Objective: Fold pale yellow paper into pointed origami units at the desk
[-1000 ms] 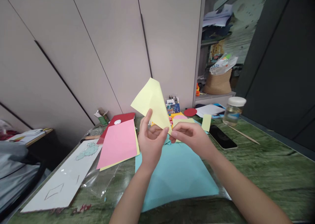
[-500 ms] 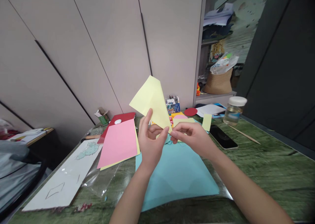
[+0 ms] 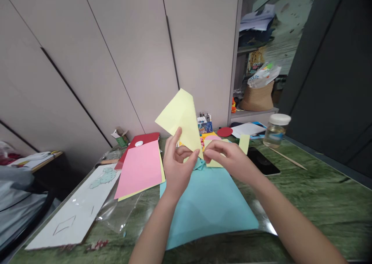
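Note:
My left hand [image 3: 178, 169] is closed on a pale yellow sheet of paper [image 3: 186, 119], folded and tapering to a low corner. The sheet is raised above the table, with my thumb and fingers near its lower end. My right hand [image 3: 225, 157] is beside that lower corner, fingers curled together. Whether its fingertips still pinch the paper's edge, I cannot tell. Under both hands lies a large light blue sheet [image 3: 212, 202], with small blue paper pieces [image 3: 199, 164] at its far edge. A smaller yellow sheet [image 3: 213, 163] lies partly behind my right hand.
Left are pink paper [image 3: 139, 171], a red sheet [image 3: 145, 139], a clear plastic sleeve [image 3: 117, 213] and a white board [image 3: 69, 213] with drawings. Right are a phone [image 3: 264, 162], a wooden stick [image 3: 287, 158] and a lidded jar [image 3: 276, 132]. A pen box [image 3: 205, 125] stands behind.
The top of the yellow paper has swung slightly right. My right hand's fingers have shifted slightly right and curled more at the lower corner. My left hand keeps its hold.

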The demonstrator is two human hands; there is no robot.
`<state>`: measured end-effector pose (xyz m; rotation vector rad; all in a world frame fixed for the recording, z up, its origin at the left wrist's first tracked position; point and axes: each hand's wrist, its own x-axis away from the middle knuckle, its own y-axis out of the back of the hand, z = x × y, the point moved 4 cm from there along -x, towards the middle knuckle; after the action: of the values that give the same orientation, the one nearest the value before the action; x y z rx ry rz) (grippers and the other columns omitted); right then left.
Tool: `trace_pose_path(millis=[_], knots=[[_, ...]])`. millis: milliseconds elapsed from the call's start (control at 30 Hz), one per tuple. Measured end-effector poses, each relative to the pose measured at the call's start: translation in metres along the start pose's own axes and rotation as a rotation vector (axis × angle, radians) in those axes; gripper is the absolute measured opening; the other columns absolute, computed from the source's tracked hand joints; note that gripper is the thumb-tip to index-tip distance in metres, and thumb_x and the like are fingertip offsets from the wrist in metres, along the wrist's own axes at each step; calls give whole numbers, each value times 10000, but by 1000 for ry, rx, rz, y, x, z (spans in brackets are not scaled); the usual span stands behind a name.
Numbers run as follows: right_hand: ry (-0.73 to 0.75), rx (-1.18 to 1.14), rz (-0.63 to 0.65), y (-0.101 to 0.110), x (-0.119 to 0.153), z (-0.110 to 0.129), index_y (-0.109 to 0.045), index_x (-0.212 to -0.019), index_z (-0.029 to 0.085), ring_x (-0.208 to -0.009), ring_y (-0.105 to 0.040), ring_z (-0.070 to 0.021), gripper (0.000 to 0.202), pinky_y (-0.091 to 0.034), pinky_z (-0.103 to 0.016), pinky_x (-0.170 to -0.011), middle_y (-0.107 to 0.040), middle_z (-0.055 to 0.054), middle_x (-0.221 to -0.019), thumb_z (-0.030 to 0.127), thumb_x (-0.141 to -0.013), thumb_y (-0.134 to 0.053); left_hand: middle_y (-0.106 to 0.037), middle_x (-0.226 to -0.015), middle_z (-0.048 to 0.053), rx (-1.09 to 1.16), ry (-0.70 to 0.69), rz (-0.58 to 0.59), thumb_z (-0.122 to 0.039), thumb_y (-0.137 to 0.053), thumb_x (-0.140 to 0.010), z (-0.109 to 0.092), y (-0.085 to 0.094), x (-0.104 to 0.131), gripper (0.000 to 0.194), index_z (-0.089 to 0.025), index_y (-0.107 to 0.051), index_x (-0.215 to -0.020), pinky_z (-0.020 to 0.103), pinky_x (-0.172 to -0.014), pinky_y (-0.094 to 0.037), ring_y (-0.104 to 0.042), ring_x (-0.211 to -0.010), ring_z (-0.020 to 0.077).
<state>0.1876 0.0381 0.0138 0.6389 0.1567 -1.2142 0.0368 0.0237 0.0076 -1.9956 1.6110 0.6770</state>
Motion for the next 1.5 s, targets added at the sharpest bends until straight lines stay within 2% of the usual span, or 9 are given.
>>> trace_pose_path(millis=[100, 167, 233, 333, 500, 733, 933, 1500], knots=[[20, -280, -75, 7, -5, -6, -667, -878, 203, -858, -616, -173, 184, -457, -287, -784, -678, -22, -876, 355, -850, -568, -437, -1209, 64, -36, 20, 210, -140, -675, -747, 2, -7, 1, 633, -338, -468, -1311, 189, -615, -552, -574, -635, 25], [3, -472, -90, 8, -7, -15, -674, -992, 220, -918, -625, -194, 222, -472, -311, -809, -694, -35, -971, 354, -833, -599, -443, -1184, 57, -72, 9, 360, -97, -654, -744, 4, -12, 3, 652, -342, -460, -1317, 199, -643, -561, -592, -648, 31], [-32, -596, -116, 7, -8, -23, -685, -1020, 219, -961, -631, -217, 256, -483, -332, -827, -705, -49, -1009, 339, -796, -653, -445, -1177, 51, -111, -25, 458, -62, -628, -745, 4, -15, 6, 678, -352, -442, -1328, 211, -678, -567, -606, -658, 32], [-70, -640, -172, 8, -6, -30, -717, -951, 197, -943, -652, -235, 242, -503, -344, -817, -727, -64, -973, 308, -736, -720, -455, -1187, 49, -161, -80, 521, -38, -605, -747, 4, -16, 7, 708, -363, -414, -1346, 214, -708, -565, -609, -662, 27], [-69, -574, -262, 12, -2, -25, -739, -877, 199, -890, -681, -235, 220, -537, -334, -768, -746, -61, -932, 310, -688, -758, -487, -1156, 31, -209, -153, 538, -25, -603, -738, -1, -15, 8, 736, -375, -397, -1352, 202, -705, -560, -586, -654, 19], [-99, -516, -259, 14, 2, -20, -746, -856, 197, -878, -691, -247, 231, -557, -335, -724, -746, -69, -952, 342, -677, -759, -512, -1087, 25, -245, -214, 533, -48, -606, -752, -6, -14, 9, 717, -372, -394, -1355, 196, -666, -562, -573, -663, 37], [-97, -516, -252, 15, 3, -20, -750, -850, 207, -863, -696, -235, 212, -561, -320, -713, -748, -60, -945, 326, -675, -763, -500, -1147, 45, -237, -220, 543, -65, -608, -762, -6, -14, 10, 723, -372, -366, -1370, 201, -669, -563, -583, -672, 38], [-105, -503, -281, 14, 4, -18, -751, -841, 210, -870, -697, -247, 213, -563, -339, -725, -753, -49, -917, 333, -668, -766, -534, -1084, 28, -235, -204, 544, -43, -601, -752, -10, -14, 11, 767, -393, -341, -1382, 214, -674, -553, -569, -730, 75]])
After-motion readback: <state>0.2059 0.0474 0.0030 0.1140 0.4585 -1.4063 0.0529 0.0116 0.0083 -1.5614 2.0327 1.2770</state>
